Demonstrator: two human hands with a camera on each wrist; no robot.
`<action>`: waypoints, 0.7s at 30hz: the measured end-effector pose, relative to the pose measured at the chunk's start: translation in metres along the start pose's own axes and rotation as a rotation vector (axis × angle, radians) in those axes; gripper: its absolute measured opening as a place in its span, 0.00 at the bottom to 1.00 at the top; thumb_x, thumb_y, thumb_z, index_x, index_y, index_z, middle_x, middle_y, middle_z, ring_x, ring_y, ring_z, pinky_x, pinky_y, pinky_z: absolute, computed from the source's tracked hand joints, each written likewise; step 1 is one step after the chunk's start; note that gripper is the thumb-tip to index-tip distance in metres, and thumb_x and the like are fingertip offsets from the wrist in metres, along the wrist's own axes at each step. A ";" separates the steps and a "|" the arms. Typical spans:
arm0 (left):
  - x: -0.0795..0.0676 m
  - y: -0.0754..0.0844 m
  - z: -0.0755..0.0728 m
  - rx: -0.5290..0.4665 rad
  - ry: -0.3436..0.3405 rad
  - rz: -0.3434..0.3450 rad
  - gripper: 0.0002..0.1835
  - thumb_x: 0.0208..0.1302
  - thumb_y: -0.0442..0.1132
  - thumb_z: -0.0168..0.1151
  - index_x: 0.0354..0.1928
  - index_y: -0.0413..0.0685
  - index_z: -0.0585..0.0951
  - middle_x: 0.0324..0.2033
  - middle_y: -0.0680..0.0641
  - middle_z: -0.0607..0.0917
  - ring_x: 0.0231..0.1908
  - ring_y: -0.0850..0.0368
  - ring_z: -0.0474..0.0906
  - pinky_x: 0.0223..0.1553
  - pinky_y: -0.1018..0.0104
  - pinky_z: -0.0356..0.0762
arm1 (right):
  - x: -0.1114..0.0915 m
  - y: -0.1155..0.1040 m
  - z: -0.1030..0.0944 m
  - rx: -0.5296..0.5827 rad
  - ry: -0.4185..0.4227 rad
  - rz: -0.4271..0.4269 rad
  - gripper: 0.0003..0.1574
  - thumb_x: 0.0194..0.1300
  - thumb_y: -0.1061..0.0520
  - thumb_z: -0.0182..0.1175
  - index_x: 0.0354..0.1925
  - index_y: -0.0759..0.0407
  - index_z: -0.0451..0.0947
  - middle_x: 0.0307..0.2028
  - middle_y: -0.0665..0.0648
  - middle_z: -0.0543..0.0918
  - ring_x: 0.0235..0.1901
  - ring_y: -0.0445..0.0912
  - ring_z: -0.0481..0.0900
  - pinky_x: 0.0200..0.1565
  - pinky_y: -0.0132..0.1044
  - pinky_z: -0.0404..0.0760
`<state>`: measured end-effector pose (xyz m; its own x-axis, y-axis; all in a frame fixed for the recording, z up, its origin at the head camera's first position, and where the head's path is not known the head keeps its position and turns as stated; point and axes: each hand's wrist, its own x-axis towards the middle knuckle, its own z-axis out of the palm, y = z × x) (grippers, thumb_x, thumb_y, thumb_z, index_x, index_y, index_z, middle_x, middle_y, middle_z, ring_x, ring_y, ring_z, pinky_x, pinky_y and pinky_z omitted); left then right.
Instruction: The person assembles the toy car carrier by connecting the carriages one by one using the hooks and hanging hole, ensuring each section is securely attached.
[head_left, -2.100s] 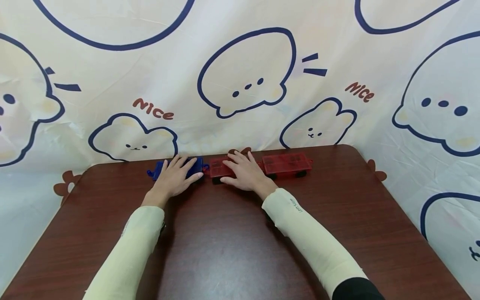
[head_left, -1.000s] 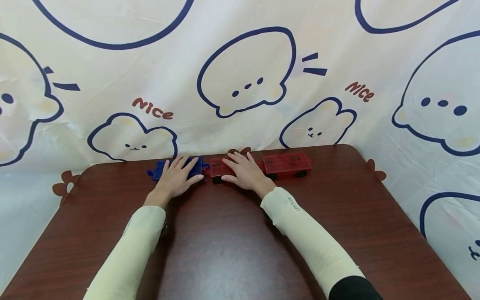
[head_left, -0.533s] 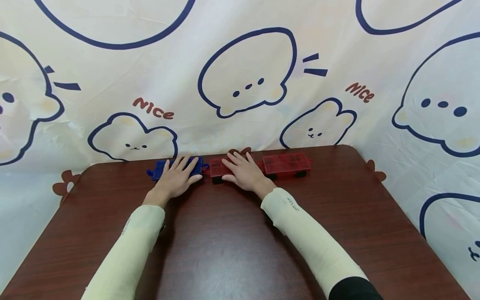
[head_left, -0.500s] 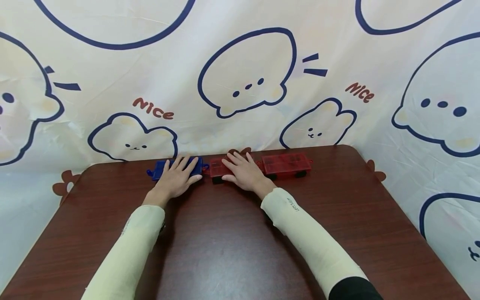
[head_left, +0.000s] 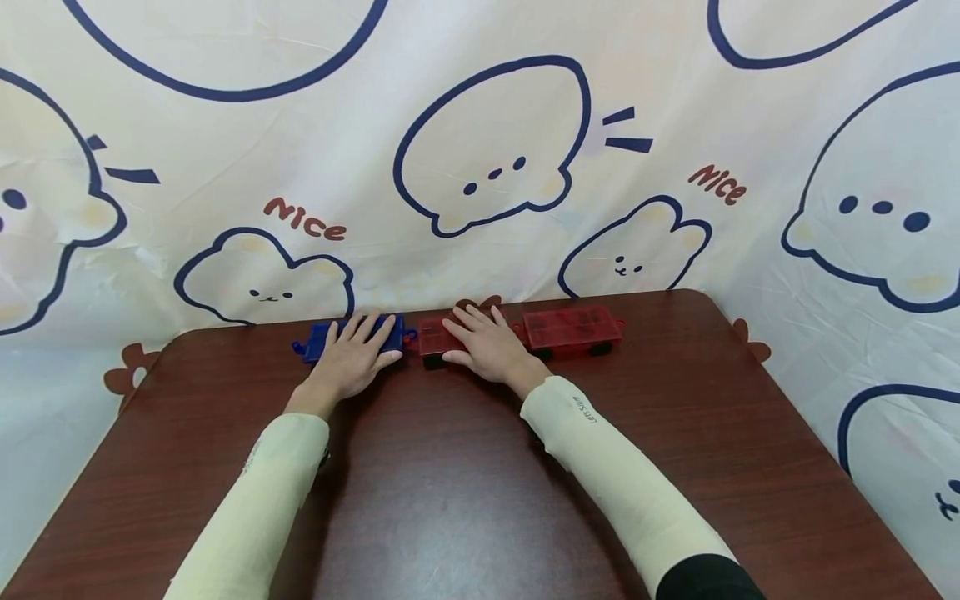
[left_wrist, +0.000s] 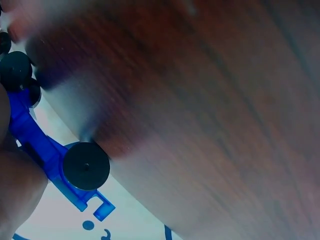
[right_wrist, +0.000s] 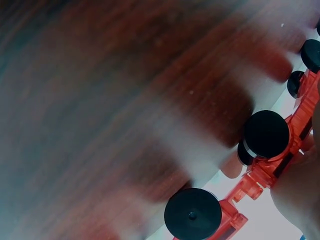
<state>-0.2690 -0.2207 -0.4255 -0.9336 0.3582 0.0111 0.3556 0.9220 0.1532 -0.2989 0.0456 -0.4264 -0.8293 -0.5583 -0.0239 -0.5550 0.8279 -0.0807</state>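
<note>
My left hand (head_left: 352, 358), fingers spread and straight, rests on top of a blue toy train car (head_left: 318, 340) at the table's far edge. The left wrist view shows this car's blue frame (left_wrist: 37, 142) and black wheels from the side. My right hand (head_left: 493, 346) lies flat with spread fingers over a translucent red toy train car (head_left: 431, 336), hiding its right part. A longer red toy train car (head_left: 572, 327) stands at the right end. Small hooks link the cars in a row. Red frame parts (right_wrist: 302, 120) and black wheels show in the right wrist view.
The dark brown wooden table (head_left: 442, 483) stretches from the cars toward me. Right behind its far edge hangs a white cloth (head_left: 480, 267) with cartoon faces, which also runs along both sides.
</note>
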 end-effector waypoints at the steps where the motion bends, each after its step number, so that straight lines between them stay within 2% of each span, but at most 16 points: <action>1: 0.000 0.000 0.000 0.002 0.002 0.002 0.38 0.79 0.60 0.42 0.81 0.48 0.53 0.78 0.35 0.52 0.76 0.31 0.42 0.70 0.28 0.34 | 0.000 0.000 0.000 0.000 -0.002 0.001 0.44 0.76 0.28 0.42 0.81 0.43 0.52 0.80 0.51 0.50 0.79 0.48 0.42 0.76 0.56 0.38; 9: -0.001 0.000 -0.001 -0.001 0.024 0.012 0.36 0.79 0.57 0.46 0.80 0.47 0.55 0.78 0.35 0.54 0.76 0.30 0.45 0.70 0.27 0.37 | 0.001 0.000 0.002 -0.013 0.003 -0.003 0.44 0.76 0.28 0.41 0.81 0.42 0.51 0.80 0.51 0.50 0.79 0.49 0.43 0.76 0.56 0.39; 21: -0.002 -0.003 -0.002 -0.007 0.019 0.017 0.36 0.79 0.57 0.45 0.80 0.47 0.55 0.77 0.34 0.54 0.76 0.30 0.44 0.69 0.26 0.36 | 0.001 0.000 0.002 -0.003 0.009 -0.019 0.44 0.76 0.28 0.42 0.80 0.44 0.53 0.80 0.52 0.51 0.79 0.49 0.44 0.75 0.57 0.39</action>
<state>-0.2681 -0.2249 -0.4237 -0.9281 0.3710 0.0321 0.3712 0.9147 0.1600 -0.2996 0.0444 -0.4280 -0.8192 -0.5734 -0.0130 -0.5708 0.8173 -0.0782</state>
